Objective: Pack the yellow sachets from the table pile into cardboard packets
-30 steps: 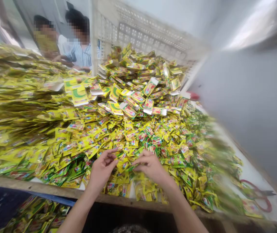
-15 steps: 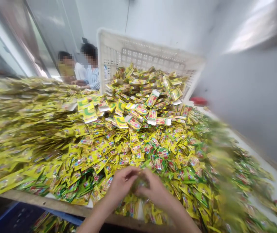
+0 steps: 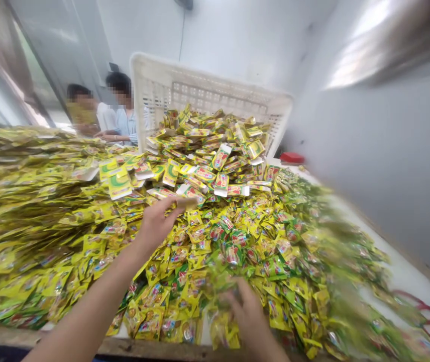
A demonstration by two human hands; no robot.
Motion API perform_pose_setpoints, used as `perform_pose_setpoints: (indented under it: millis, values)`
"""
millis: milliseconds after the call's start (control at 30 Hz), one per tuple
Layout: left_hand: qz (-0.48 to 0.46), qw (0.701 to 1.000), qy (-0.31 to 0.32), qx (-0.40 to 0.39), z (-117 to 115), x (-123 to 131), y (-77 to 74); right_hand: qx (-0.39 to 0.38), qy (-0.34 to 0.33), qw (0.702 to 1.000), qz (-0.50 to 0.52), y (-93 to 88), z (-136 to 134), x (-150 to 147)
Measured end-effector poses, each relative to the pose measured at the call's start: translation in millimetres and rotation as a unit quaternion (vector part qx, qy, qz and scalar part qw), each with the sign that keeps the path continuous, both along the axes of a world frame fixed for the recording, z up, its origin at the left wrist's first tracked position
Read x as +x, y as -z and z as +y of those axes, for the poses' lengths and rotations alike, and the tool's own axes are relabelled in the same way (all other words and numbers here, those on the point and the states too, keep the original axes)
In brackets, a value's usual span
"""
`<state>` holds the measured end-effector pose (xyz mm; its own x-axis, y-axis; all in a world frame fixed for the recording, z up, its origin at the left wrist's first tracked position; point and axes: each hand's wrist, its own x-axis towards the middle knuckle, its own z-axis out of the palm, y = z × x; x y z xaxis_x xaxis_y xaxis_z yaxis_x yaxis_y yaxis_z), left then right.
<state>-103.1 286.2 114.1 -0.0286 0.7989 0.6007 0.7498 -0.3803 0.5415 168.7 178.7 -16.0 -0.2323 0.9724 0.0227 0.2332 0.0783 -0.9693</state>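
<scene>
1. Left hand (image 3: 157, 221) reaches over the heap, toward the cartons; its grip pinches a small tan item (image 3: 188, 203), too blurred to identify, between thumb and fingers.
2. Right hand (image 3: 250, 306) hangs low over the front of the heap, fingers bent among yellow and green packets (image 3: 200, 234); it is smeared by blur, so I can't tell whether its grip has hold of one.
3. Those packets cover most of the table (image 3: 369, 239), with a deeper yellow pile (image 3: 30, 201) over on the left.
4. Behind them, little yellow cartons (image 3: 203, 173) tumble from a white plastic crate (image 3: 215, 88) whose opening faces the hands.
5. Red-handled scissors (image 3: 429, 305) lie at the right edge, and a red object (image 3: 292, 158) sits just beside the crate.
6. Two people, one in a striped shirt (image 3: 124, 125), are beyond the pile, left of the crate.
</scene>
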Motion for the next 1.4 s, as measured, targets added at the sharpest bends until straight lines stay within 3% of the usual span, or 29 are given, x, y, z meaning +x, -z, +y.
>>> perform_pose_setpoints:
  millis: [33,100,133,233,333,500,633,733,900,1067,1133,1200,1267,1333,1400]
  values:
    - [-0.030,0.996,0.046,-0.072,-19.2,16.2,13.2,0.008,0.018,0.999,0.030,-13.9,6.2,2.4]
    - [-0.093,0.959,0.159,-0.217,-57.0,47.0,45.9,0.049,0.049,0.995,0.066,-36.6,17.8,4.9]
    - [-0.122,0.939,0.183,-0.264,-73.3,59.9,63.4,0.076,0.043,0.994,0.063,-43.6,22.7,4.4]
    - [-0.167,0.920,0.150,-0.321,-103.5,83.5,108.8,0.181,-0.023,0.983,-0.014,-44.8,31.0,-2.4]
    - [-0.163,0.931,0.094,-0.312,-111.1,85.2,132.3,0.271,-0.084,0.951,-0.123,-32.3,31.3,-10.6]
    - [-0.201,0.921,0.117,-0.313,-113.4,76.1,135.8,0.309,-0.129,0.903,-0.269,-27.3,31.4,-15.0]
    - [-0.339,0.860,0.186,-0.333,-121.8,85.7,138.4,0.275,-0.206,0.881,-0.326,-33.2,31.4,-11.5]
    - [-0.385,0.849,0.172,-0.319,-130.2,96.6,143.8,0.240,-0.213,0.896,-0.308,-36.4,26.8,-9.6]
    - [-0.438,0.836,0.138,-0.300,-141.8,99.8,152.4,0.188,-0.137,0.947,-0.219,-27.7,17.4,-19.7]
    - [-0.504,0.809,0.141,-0.267,-149.2,94.1,157.2,0.251,-0.131,0.943,-0.175,-3.1,10.3,-30.2]
    - [-0.515,0.800,0.154,-0.267,-151.3,91.9,157.1,0.243,-0.137,0.951,-0.136,7.7,9.0,-25.3]
    - [-0.507,0.802,0.143,-0.282,-154.2,90.3,155.7,0.165,-0.087,0.980,-0.073,18.8,7.7,-17.8]
    - [-0.507,0.802,0.101,-0.301,-157.8,89.4,153.5,0.031,-0.026,0.999,0.008,29.4,5.6,-12.6]
    - [-0.510,0.793,0.071,-0.326,-160.3,88.3,150.6,-0.084,-0.015,0.993,0.079,36.8,2.4,-12.5]
    - [-0.503,0.784,0.090,-0.352,-160.0,85.9,146.8,-0.128,-0.053,0.984,0.115,38.1,-0.2,-16.8]
